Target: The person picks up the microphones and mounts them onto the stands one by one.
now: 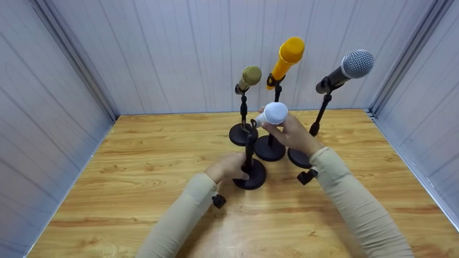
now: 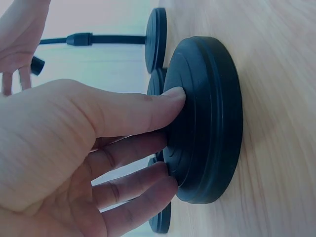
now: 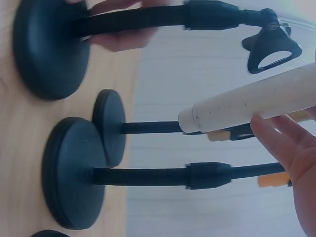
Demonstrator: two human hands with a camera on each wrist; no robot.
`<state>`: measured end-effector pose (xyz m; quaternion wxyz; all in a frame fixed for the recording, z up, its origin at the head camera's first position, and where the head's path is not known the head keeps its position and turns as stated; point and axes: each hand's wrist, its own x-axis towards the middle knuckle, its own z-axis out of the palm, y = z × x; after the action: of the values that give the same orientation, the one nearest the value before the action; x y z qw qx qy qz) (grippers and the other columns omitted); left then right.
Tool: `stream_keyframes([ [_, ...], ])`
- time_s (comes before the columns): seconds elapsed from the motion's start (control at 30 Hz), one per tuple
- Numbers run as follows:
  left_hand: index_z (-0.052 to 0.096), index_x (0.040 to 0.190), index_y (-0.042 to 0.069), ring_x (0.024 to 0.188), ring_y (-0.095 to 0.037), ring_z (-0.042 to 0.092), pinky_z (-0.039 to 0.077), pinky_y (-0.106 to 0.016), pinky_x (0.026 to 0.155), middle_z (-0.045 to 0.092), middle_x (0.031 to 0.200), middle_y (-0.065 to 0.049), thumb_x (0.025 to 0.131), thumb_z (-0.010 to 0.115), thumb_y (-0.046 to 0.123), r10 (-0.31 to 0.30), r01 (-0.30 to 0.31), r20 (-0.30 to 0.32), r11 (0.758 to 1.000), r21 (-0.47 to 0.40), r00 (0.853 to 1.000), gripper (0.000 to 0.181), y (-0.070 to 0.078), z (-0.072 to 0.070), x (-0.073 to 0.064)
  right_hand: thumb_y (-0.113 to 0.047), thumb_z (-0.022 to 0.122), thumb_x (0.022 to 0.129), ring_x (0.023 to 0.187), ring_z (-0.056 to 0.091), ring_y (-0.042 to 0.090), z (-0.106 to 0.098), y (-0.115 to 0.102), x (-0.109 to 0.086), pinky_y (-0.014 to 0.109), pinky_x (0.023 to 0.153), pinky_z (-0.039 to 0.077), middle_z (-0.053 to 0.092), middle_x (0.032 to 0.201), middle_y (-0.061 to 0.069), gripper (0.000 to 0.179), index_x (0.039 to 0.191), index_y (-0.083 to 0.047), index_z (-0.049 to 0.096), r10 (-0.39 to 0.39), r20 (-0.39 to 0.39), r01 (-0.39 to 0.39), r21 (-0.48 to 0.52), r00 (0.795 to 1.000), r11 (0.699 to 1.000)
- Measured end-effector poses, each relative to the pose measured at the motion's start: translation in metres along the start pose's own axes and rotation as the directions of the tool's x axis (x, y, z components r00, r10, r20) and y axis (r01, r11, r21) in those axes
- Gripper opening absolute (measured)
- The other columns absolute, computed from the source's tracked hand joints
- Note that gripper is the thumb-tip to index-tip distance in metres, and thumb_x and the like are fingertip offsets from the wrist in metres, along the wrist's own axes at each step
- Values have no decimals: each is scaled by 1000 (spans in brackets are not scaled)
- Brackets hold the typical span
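Note:
A white microphone (image 1: pixel 275 113) is held in my right hand (image 1: pixel 297 135), thumb and fingers about its body. In the right wrist view its white handle (image 3: pixel 247 101) lies beside the empty clip (image 3: pixel 271 39) of the front stand, apart from it. My left hand (image 1: pixel 229 167) is low on that black microphone stand (image 1: pixel 257 179), at the foot of its pole. The left wrist view has the thumb (image 2: pixel 148 111) resting on top of the round base (image 2: pixel 207 123), fingers bent beside it; the pole is hidden there behind the hand.
Behind stand three more stands, bearing a gold microphone (image 1: pixel 251 76), a yellow microphone (image 1: pixel 291 52) and a black microphone with a silver head (image 1: pixel 358 64). Their bases sit close together on the wooden table (image 1: pixel 143 172). Pale panel walls (image 1: pixel 161 53) enclose the back and sides.

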<state>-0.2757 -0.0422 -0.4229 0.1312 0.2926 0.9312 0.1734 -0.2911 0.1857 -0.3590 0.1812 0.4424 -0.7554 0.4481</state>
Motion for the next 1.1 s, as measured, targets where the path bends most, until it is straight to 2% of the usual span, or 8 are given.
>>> stream_keyframes([
  [0.17, 67, 110, 8, 90, -20, 65, 53, -35, 82, 70, 98, -3, 83, 87, 26, 18, -19, 26, 998, 61, 1000, 39, 17, 4, 10, 8, 63, 96, 117, 59, 32, -8, -8, 6, 35, 98, 51, 58, 135, 14, 42, 136, 2, 53, -43, -24, 42, -23, 999, 999],
  [0.37, 65, 108, 8, 87, -20, 63, 53, -34, 79, 68, 97, -3, 84, 85, 32, 45, -51, 51, 989, 137, 998, 39, 31, 7, 18, 8, 65, 95, 125, 54, 29, -14, -10, 7, 42, 108, 41, 56, 139, 13, 46, 138, 2, 52, -71, -5, 70, -63, 997, 996],
  [0.53, 65, 105, 9, 85, -19, 62, 52, -34, 78, 66, 94, -1, 83, 86, 31, 50, -56, 47, 989, 136, 998, 38, 31, 7, 19, 9, 68, 92, 126, 53, 29, -13, -7, 5, 45, 107, 41, 54, 140, 17, 51, 138, 3, 49, -68, 38, 70, -72, 997, 995],
  [0.67, 65, 108, 9, 90, -19, 63, 52, -35, 82, 68, 97, -3, 83, 86, 30, 59, -63, 39, 991, 121, 997, 39, 30, 8, 18, 6, 79, 84, 122, 51, 29, -11, -7, 7, 41, 104, 41, 49, 140, 17, 68, 142, 0, 45, -47, 60, 52, -80, 997, 995],
  [0.77, 64, 111, 8, 92, -20, 64, 53, -36, 83, 68, 100, -4, 84, 86, 29, 67, -71, 40, 992, 106, 997, 41, 30, 9, 18, 6, 86, 76, 120, 52, 33, -10, -9, 9, 40, 104, 41, 47, 138, 20, 78, 142, 5, 43, -48, 70, 54, -94, 996, 994],
  [0.87, 64, 114, 7, 93, -20, 65, 53, -35, 81, 69, 102, -5, 85, 85, 29, 70, -75, 44, 992, 104, 997, 42, 29, 10, 17, 6, 87, 75, 117, 52, 36, -9, -10, 10, 42, 103, 42, 46, 135, 27, 76, 137, 10, 43, -36, 68, 42, -97, 997, 994],
  [0.97, 64, 116, 6, 93, -21, 65, 54, -35, 80, 69, 103, -6, 86, 84, 30, 73, -78, 42, 990, 118, 996, 43, 29, 11, 18, 6, 86, 75, 116, 50, 35, -9, -9, 11, 46, 99, 42, 44, 133, 29, 70, 132, 9, 46, -33, 75, 40, -95, 997, 995],
  [1.1, 64, 114, 6, 91, -21, 65, 54, -35, 79, 69, 102, -5, 86, 84, 30, 83, -86, 32, 989, 119, 996, 42, 28, 13, 19, -1, 92, 70, 131, 46, 32, -12, -7, 11, 49, 107, 39, 42, 143, 22, 80, 133, 5, 44, -19, 129, 28, -69, 991, 997],
])
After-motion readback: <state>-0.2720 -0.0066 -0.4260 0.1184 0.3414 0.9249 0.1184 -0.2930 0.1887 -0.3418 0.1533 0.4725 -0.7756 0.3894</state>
